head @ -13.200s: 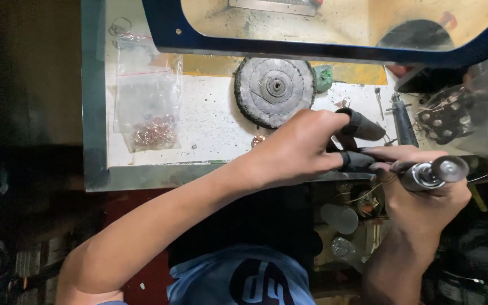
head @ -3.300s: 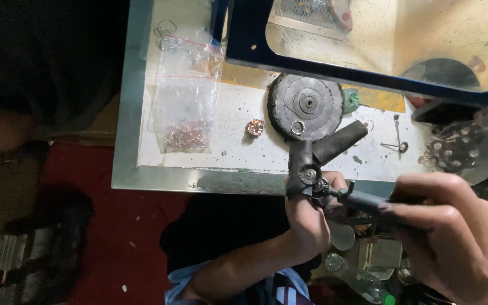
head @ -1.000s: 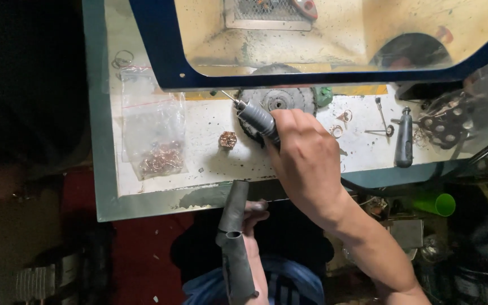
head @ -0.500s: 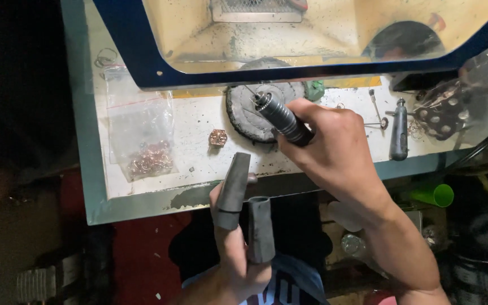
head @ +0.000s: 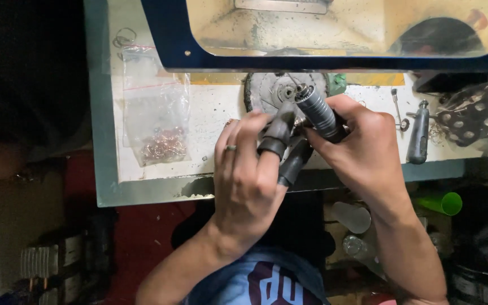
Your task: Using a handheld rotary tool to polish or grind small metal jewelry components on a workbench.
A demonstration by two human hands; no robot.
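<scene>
My left hand (head: 247, 178) grips a pair of pliers with dark grey handles (head: 285, 146), the handles poking out between my fingers and the jaws pointing toward my right hand. My right hand (head: 365, 149) holds a ribbed grey rotary handpiece (head: 316, 110), its tip aimed up at a round grey disc (head: 278, 90) on the white bench (head: 216, 113). The two tools meet just below the disc. Whatever small piece the jaws hold is hidden between them.
A clear plastic bag with small copper-coloured rings (head: 158, 144) lies on the left of the bench. A grey hand tool (head: 418, 133) and a small pin tool (head: 397, 107) lie at the right. A blue-framed shield (head: 334, 59) overhangs the back. A green cup (head: 441, 203) sits below the bench edge.
My left hand has risen from below the bench edge and brought the pliers up to the handpiece. My right hand stays near the disc.
</scene>
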